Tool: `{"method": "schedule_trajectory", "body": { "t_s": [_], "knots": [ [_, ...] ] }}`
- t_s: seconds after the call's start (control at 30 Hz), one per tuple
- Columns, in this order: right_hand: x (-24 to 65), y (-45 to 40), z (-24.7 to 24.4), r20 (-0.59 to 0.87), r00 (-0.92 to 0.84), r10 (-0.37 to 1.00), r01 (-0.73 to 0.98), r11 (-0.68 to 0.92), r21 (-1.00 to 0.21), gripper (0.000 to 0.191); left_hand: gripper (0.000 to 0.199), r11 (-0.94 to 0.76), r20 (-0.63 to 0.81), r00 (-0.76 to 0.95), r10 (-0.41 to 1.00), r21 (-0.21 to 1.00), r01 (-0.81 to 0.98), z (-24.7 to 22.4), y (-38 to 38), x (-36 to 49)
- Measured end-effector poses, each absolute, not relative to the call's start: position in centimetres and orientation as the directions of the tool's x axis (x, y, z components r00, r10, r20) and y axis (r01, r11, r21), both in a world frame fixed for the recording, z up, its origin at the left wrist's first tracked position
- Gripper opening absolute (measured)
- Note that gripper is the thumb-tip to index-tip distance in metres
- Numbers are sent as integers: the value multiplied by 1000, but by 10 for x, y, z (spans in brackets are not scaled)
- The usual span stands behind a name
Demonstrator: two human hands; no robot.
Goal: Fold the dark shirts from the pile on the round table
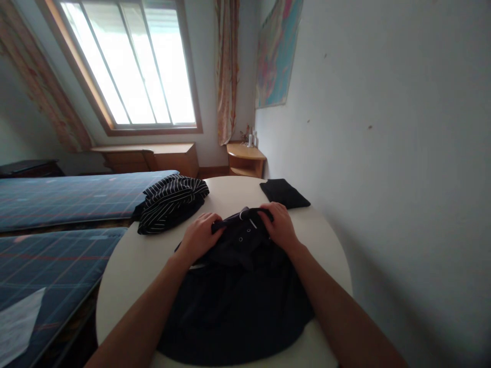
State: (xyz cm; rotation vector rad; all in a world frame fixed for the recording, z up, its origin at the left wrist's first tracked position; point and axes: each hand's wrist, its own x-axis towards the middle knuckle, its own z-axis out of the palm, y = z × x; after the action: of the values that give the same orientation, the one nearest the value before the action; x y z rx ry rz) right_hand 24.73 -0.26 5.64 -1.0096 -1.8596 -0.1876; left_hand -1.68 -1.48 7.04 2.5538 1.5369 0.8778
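Observation:
A dark polo-style shirt (238, 306) with small light buttons lies on the round white table (126, 286), its hem toward me and its collar end away. My left hand (201, 235) grips the left side of the collar area, fingers curled over the cloth. At the right side of the collar, my right hand (279, 225) holds the fabric between thumb and fingers. The collar part is lifted and bunched between both hands. Beyond my right hand lies a folded black cloth (284, 193). To the left of my left hand sits a heap of black-and-white striped clothing (172, 199).
Plaid mattresses (76, 197) stand along the left, with a sheet of paper (21, 324) on the nearer one. A white wall (395, 168) runs close on the right. Behind the table are a low wooden desk (169, 149) and a corner shelf (245, 152) below a window.

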Motion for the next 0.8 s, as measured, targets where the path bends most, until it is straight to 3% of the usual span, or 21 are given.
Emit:
{"method": "schedule_trajectory", "body": {
  "t_s": [0.1, 0.27, 0.37, 0.63, 0.8],
  "knots": [
    [254, 0, 54, 816, -78, 573, 724, 595, -348, 19, 17, -484, 452, 322, 832, 308, 819, 73, -17, -17],
    [262, 5, 50, 802, 25, 597, 710, 555, -434, 21, 36, -443, 408, 274, 871, 410, 797, 77, -20, -16],
    [264, 7, 48, 778, 37, 627, 671, 562, -484, 20, 33, -428, 368, 286, 885, 399, 811, 75, -19, -16],
    [261, 0, 53, 755, -61, 653, 611, 623, -489, 13, 32, -528, 289, 446, 847, 360, 769, 65, -16, -15],
    [261, -7, 58, 760, -221, 611, 551, 721, -420, 12, 19, -587, 290, 512, 809, 349, 730, 57, -11, -14]
  ]
}}
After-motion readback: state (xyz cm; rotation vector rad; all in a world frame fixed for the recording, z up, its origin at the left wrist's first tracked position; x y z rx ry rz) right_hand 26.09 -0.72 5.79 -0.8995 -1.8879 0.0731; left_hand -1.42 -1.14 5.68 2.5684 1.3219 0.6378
